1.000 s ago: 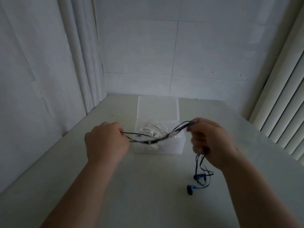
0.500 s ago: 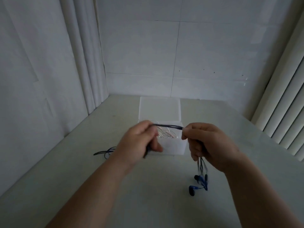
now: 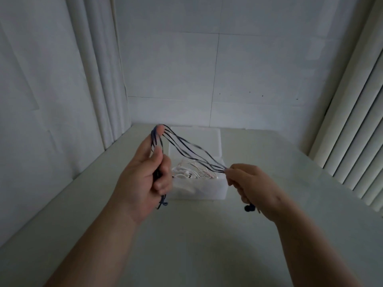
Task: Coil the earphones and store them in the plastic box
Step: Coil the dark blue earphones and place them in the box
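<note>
Blue earphones (image 3: 192,151) stretch in mid-air near the box (image 3: 207,193), looped over the left grip (image 3: 143,172), which clamps them, and pinched in the right grip (image 3: 250,183). Limp, light, tangle-prone cord, probably best held at the bundled loops.

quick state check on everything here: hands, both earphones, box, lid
left hand, grip on blue earphones, loops over a raised finger
right hand, pinching the strands' other end
blue earphones, looped several times, stretched in the air between the hands, not in box
bud, hanging under right hand
white earphones, lying loose inside box
box, open, on table
lid, off the opening, behind box
</note>
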Demonstrator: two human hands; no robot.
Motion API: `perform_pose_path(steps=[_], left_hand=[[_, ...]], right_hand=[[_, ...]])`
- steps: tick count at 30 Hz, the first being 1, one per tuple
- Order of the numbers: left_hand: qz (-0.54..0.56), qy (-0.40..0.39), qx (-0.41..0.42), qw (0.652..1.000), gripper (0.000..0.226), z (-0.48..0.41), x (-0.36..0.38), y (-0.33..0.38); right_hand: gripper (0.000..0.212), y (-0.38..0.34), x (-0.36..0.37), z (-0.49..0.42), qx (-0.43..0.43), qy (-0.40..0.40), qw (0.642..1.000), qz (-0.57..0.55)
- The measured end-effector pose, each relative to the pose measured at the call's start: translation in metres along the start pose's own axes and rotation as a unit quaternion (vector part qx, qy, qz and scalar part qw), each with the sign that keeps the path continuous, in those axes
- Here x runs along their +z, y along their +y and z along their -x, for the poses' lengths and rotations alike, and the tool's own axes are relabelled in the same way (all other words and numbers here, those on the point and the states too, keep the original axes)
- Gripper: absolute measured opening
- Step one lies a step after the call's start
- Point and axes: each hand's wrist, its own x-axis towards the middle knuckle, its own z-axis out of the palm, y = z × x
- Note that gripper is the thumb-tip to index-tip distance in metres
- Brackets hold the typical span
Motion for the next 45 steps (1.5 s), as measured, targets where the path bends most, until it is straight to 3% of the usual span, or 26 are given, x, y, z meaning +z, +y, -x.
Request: perform_pose_path(steps=[2, 4, 9, 12, 16, 18, 21, 25, 28, 32, 35, 39, 42, 45], left_hand=[[0.01, -0.016, -0.018, 1.0, 0.028, -0.001, -0.006, 0.001], [0.047, -0.049, -0.025, 0.997, 0.032, -0.001, -0.013, 0.002], [0.153, -0.088, 0.033, 0.984, 0.021, -0.003, -0.019, 0.007], [0.131, -0.022, 0.028, 0.991, 0.012, -0.002, -0.011, 0.007], [0.007, 0.074, -0.065, 0.995, 0.031, -0.003, -0.01, 0.008], [-0.027, 0.087, -0.104, 0.99, 0.028, -0.004, -0.014, 0.009], [0.067, 0.069, -0.125, 0.987, 0.014, -0.004, -0.016, 0.01], [0.118, 0.046, -0.083, 0.988, 0.015, -0.005, -0.009, 0.003], [0.086, 0.035, -0.056, 0.994, 0.013, -0.004, -0.002, -0.004], [0.085, 0.013, -0.022, 0.996, 0.022, -0.001, 0.007, -0.009], [0.08, -0.018, -0.006, 0.997, 0.036, 0.0, 0.013, -0.009], [0.079, -0.074, 0.003, 0.994, 0.04, 0.002, 0.018, -0.012], [0.088, -0.075, 0.016, 0.993, 0.033, 0.002, 0.02, -0.015], [0.094, -0.071, 0.028, 0.993, 0.03, 0.001, 0.02, -0.015]], right_hand=[[0.029, -0.001, -0.001, -0.001, 0.009, 0.026, 0.999, -0.03], [0.03, -0.001, -0.002, -0.004, 0.013, 0.096, 0.995, -0.019], [0.024, 0.001, -0.004, -0.008, 0.025, 0.218, 0.976, -0.011], [0.028, 0.003, -0.005, -0.01, 0.018, 0.247, 0.969, 0.014], [0.03, 0.008, -0.007, -0.013, 0.024, 0.274, 0.96, 0.049], [0.031, 0.012, -0.011, -0.015, 0.035, 0.29, 0.954, 0.061], [0.032, 0.014, -0.015, -0.015, 0.043, 0.304, 0.949, 0.066], [0.025, 0.007, -0.004, -0.012, 0.064, 0.239, 0.968, 0.042], [0.028, 0.001, 0.006, -0.007, 0.125, 0.138, 0.975, -0.119], [0.04, 0.001, 0.009, -0.006, 0.172, 0.011, 0.928, -0.331], [0.034, -0.001, 0.013, -0.007, 0.156, -0.019, 0.894, -0.419], [0.012, -0.004, 0.023, -0.001, 0.084, -0.049, 0.935, -0.341], [0.027, -0.006, 0.034, 0.003, 0.055, -0.092, 0.968, -0.226], [0.04, -0.01, 0.045, 0.006, 0.029, -0.148, 0.974, -0.17]])
